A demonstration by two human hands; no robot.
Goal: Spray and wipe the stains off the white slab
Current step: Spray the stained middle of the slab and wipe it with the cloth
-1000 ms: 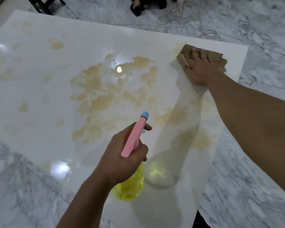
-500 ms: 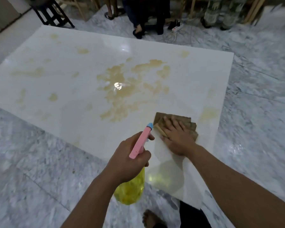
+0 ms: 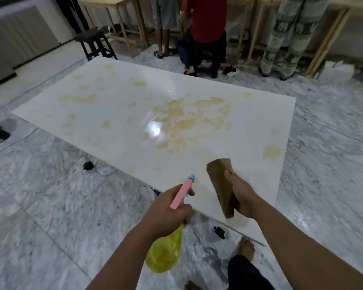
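Note:
A large white slab (image 3: 117,109) lies flat on the marble floor, marked with yellow-brown stains (image 3: 189,120), thickest near its middle. My left hand (image 3: 166,210) grips a spray bottle (image 3: 166,252) with a yellow body and a pink head, nozzle aimed toward the slab. My right hand (image 3: 243,197) holds a folded brown cloth (image 3: 220,181) lifted off the slab over its near corner.
Several people stand at wooden tables (image 3: 132,21) beyond the slab's far edge. A dark stool (image 3: 94,43) sits at the far left corner. A small black object (image 3: 88,165) with a cable lies left of the slab; another (image 3: 219,232) near my bare foot (image 3: 246,249).
My right hand pulled the cloth back from the far right of the slab to its near corner, then lifted it off. The view rose and pulled back.

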